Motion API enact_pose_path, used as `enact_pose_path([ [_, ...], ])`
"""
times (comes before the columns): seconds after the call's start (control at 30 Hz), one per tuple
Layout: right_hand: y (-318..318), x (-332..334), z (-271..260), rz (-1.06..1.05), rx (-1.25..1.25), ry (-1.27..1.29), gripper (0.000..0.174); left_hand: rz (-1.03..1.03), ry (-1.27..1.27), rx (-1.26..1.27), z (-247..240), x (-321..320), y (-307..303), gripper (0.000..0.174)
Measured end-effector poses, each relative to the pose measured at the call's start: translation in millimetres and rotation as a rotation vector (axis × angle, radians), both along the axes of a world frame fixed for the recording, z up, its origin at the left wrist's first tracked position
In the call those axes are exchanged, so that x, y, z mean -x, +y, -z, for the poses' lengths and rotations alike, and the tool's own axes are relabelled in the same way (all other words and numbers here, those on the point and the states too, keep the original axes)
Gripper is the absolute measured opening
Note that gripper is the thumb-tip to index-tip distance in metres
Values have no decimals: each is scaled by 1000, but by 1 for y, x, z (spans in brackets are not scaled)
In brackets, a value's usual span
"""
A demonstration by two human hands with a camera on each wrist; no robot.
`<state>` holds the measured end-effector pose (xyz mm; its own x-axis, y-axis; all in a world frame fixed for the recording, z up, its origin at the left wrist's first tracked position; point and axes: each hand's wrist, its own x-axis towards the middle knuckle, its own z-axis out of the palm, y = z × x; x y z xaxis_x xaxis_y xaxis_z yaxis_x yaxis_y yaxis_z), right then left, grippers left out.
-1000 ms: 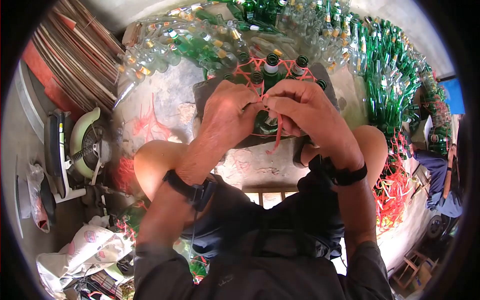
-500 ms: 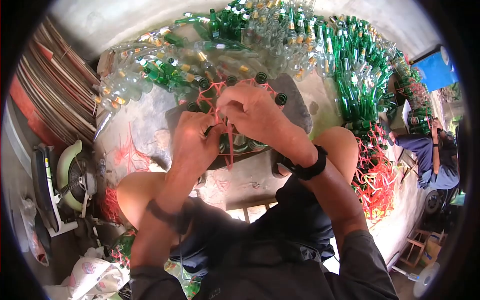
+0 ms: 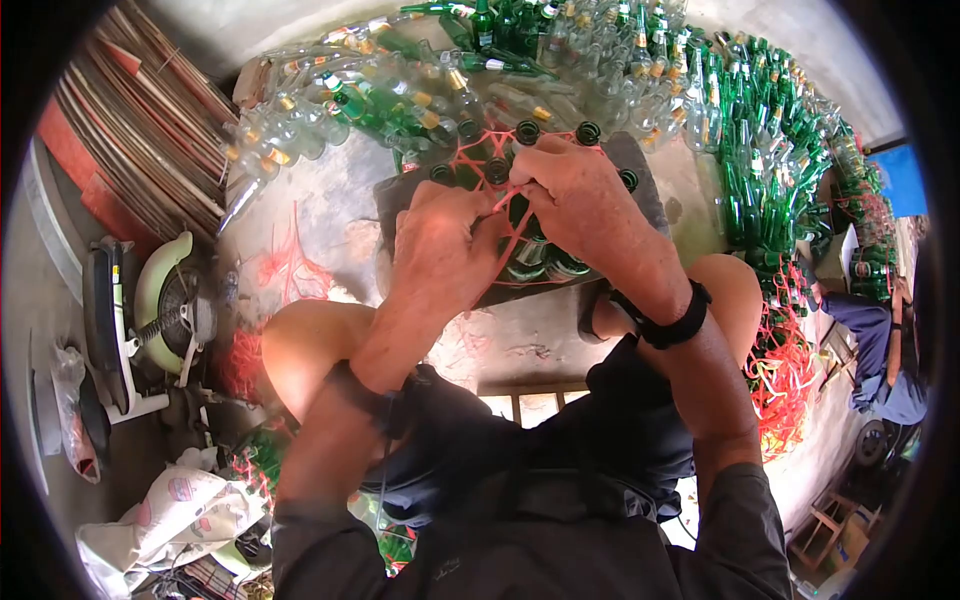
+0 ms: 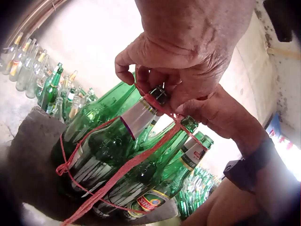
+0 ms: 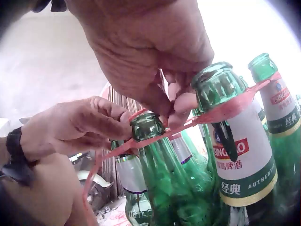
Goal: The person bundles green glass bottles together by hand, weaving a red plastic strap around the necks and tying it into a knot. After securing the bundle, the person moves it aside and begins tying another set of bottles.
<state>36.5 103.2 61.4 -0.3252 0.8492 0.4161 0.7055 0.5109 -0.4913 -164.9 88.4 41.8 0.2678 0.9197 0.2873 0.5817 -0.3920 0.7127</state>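
Note:
A bundle of green glass bottles (image 3: 540, 262) stands on a dark slab (image 3: 640, 165), its necks laced with red plastic string (image 3: 508, 238). My left hand (image 3: 487, 207) pinches the string beside a bottle neck (image 4: 159, 95), fingers curled. My right hand (image 3: 532, 186) reaches over the necks and pinches the same string against a green bottle top (image 5: 147, 126). In the left wrist view the string (image 4: 127, 165) runs taut down across the labelled bottles (image 4: 110, 141). In the right wrist view, my right hand (image 5: 176, 106) and left hand (image 5: 123, 123) meet at that neck.
Heaps of green and clear bottles (image 3: 640, 70) ring the slab at the back and right. Loose red string (image 3: 785, 370) lies at the right, and more (image 3: 290, 260) on the concrete. A fan (image 3: 165, 310) and stacked boards (image 3: 150, 110) are at the left. Another person (image 3: 880, 350) sits at the far right.
Both hands have kept hold of the red string and shifted up over the bottle necks. The hanging strand is now pulled taut across the bundle.

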Motion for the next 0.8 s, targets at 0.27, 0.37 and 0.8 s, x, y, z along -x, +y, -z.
enact_pose_path([
  [0.27,-5,15,-7,105,29,-205,3,0,42,17,0,0,1,15],
  [0.37,-4,16,-7,140,84,-196,5,-8,9,12,-1,0,0,16],
  [0.8,7,9,3,146,416,54,27,19,10,-26,0,0,2,14],
])
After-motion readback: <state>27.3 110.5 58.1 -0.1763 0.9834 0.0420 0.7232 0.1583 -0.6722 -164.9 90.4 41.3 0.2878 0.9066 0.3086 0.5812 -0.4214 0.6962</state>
